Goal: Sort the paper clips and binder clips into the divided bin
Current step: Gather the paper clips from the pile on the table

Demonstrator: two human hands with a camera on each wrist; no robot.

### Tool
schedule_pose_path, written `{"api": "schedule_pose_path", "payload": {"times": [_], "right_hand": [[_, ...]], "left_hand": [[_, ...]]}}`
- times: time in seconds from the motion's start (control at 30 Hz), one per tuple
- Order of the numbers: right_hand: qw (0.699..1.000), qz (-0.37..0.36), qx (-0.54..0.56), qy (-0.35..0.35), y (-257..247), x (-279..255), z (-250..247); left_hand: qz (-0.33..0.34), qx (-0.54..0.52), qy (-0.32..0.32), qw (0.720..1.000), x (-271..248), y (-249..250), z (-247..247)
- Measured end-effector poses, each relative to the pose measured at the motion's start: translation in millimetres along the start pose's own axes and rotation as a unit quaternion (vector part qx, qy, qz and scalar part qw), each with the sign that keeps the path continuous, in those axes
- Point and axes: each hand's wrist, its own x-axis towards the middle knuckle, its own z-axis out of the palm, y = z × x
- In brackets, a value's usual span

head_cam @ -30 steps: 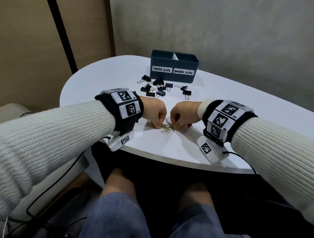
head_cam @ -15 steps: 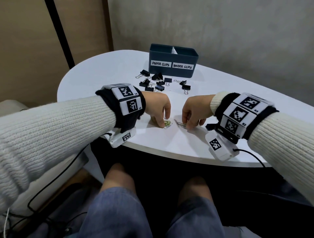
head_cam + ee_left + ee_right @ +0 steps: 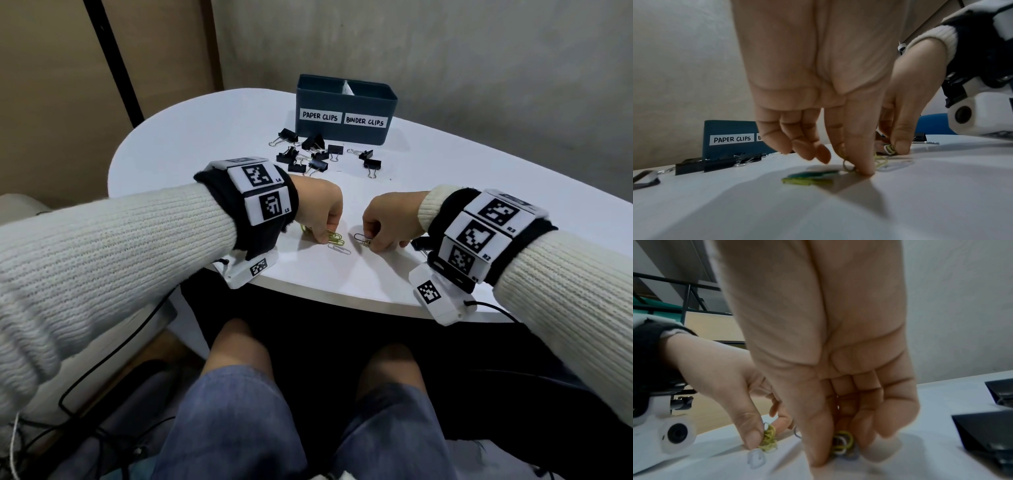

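Note:
Near the table's front edge, my left hand point(image 3: 325, 240) pinches a bunch of yellow paper clips point(image 3: 335, 237) between thumb and forefinger, the bunch touching the table; the clips point(image 3: 769, 438) show clearly in the right wrist view. My right hand point(image 3: 370, 244) pinches a second bunch of mixed paper clips point(image 3: 842, 443) against the table. A white paper clip point(image 3: 339, 249) lies loose between the hands. Green and yellow clips point(image 3: 807, 179) lie under the left palm. The dark blue divided bin point(image 3: 346, 102), labelled PAPER CLIPS and BINDER CLIPS, stands at the back. Several black binder clips point(image 3: 308, 156) lie in front of it.
The white table point(image 3: 212, 144) has a rounded edge close to my lap. More black binder clips point(image 3: 986, 431) lie just right of the right hand. Cables hang off both wrist cameras by the front edge. A grey wall stands behind the bin.
One second ago both hands worked one pile of clips together. They have drawn apart, and each now pinches its own small bunch.

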Motion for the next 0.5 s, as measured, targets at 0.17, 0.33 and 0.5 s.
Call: {"api": "schedule_pose_path", "payload": {"times": [0.17, 0.33, 0.5], "right_hand": [[0.999, -0.018, -0.001, 0.027, -4, -2, 0], [0.998, -0.043, 0.014, 0.040, -7, -1, 1], [0.988, -0.096, 0.108, 0.048, -15, 0, -3]], "left_hand": [[0.023, 0.024, 0.014, 0.999, 0, -1, 1], [0.011, -0.009, 0.041, 0.999, -7, -12, -7], [-0.002, -0.047, 0.062, 0.997, -16, -36, -15]]}}
